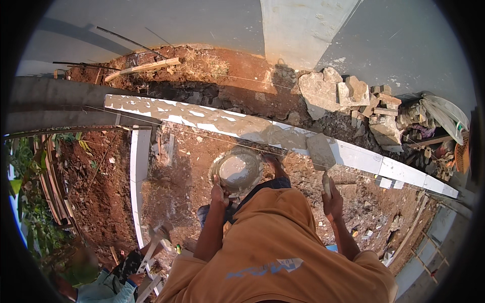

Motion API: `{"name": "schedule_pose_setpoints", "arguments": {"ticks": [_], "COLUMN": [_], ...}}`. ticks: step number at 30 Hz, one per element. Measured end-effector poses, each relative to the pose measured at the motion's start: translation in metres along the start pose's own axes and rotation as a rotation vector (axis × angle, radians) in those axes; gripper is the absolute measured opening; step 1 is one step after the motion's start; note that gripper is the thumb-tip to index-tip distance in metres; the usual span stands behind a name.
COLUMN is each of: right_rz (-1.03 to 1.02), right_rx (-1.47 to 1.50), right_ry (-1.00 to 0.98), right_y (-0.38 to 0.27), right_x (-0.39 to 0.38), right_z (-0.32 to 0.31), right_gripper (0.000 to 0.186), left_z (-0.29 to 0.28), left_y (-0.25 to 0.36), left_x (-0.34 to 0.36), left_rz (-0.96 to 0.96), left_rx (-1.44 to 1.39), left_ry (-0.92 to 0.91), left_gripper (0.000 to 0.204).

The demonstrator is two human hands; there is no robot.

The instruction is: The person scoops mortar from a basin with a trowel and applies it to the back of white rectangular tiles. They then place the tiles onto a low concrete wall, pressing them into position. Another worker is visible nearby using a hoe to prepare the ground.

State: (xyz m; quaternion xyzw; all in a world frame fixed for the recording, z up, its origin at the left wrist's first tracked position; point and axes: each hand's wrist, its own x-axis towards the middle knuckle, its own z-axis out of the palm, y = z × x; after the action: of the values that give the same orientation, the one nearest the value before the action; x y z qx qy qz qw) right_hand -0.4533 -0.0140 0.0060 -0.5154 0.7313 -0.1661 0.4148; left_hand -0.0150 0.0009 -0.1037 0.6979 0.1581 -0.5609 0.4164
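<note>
Long white block wall (358, 157) crosses view; grey mortar (242, 127) spread unevenly along top of left and middle stretches, right stretch mostly bare white. Concrete rubble (321, 91) heaped beyond wall, toward right. Round mortar basin (214, 169) on near side of wall, grey mix inside; left hand (220, 193) curled on its near-left rim. Mortar-coated trowel (321, 150) over wall top, contact unclear; right hand (333, 202) closed round its handle.
</note>
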Motion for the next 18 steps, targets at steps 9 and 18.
{"name": "schedule_pose_setpoints", "arguments": {"ticks": [9,18], "right_rz": [-0.108,-0.323], "right_rx": [0.064,-0.339], "right_ry": [-0.011,0.03], "right_y": [-0.012,-0.031], "right_x": [0.028,0.062], "right_z": [0.001,0.014], "right_gripper": [0.054,0.065], "left_z": [-0.004,-0.02], "left_y": [0.005,0.0], "left_x": [0.004,0.022], "left_rz": [-0.016,0.005], "left_rx": [0.016,0.011], "left_ry": [0.071,0.018], "left_gripper": [0.053,0.056]}}
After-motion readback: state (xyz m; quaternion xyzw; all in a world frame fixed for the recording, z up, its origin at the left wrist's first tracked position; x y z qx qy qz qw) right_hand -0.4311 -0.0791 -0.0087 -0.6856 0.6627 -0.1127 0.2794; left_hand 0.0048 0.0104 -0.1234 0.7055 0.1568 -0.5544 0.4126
